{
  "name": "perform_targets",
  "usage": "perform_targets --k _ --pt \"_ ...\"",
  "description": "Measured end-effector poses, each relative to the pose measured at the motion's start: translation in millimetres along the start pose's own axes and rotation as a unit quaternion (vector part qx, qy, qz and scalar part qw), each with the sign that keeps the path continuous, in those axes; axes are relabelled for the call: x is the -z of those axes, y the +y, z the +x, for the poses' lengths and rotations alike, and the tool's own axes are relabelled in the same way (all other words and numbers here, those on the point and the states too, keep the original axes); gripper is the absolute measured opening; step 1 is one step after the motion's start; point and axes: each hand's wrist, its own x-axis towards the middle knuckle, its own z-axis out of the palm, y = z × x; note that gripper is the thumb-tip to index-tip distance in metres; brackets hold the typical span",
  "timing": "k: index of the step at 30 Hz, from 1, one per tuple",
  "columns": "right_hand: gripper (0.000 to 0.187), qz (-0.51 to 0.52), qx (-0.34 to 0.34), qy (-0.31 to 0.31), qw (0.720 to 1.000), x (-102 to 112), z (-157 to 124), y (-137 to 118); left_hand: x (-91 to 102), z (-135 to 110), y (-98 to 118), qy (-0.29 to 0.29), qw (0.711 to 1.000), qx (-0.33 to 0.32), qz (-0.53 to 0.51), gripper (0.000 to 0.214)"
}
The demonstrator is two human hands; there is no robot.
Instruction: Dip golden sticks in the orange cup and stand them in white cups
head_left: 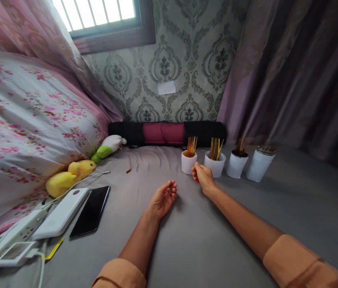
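My left hand point(163, 199) rests on the grey sheet with its palm turned up. Its fingers are loosely curled and no object shows in them. Closed in a fist, my right hand point(204, 177) is just in front of two white cups; what its fingers hold, if anything, is hidden. Thin golden sticks stand in the left white cup point(188, 165) and in the wider white cup point(219, 165), which my right hand partly overlaps. Further right are a third white cup point(236, 167) with dark sticks and a taller, tilted-looking white container point(259, 166), its contents blurred.
At left lie a black phone point(90, 212), a white power bank point(62, 214), a power strip point(10, 242) with cables, and yellow plush toys point(67, 178). A black and maroon roll point(163, 134) lies along the wall. A thin bent stick point(129, 166) lies on the sheet.
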Motion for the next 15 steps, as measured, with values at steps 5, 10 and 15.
perform_targets --k 5,10,15 --pt "0.032 -0.015 -0.017 0.006 1.0 3.0 -2.0 18.1 0.3 0.1 -0.1 -0.006 1.0 0.001 0.003 0.006" --pt "0.035 -0.036 0.004 0.006 0.999 8.3 -3.2 30.2 -1.9 -0.9 -0.2 -0.003 1.0 0.001 0.005 0.006" --pt "0.039 -0.05 0.047 -0.009 0.998 8.5 -7.2 33.0 -4.9 -2.2 1.8 0.009 1.0 -0.005 0.016 0.006"
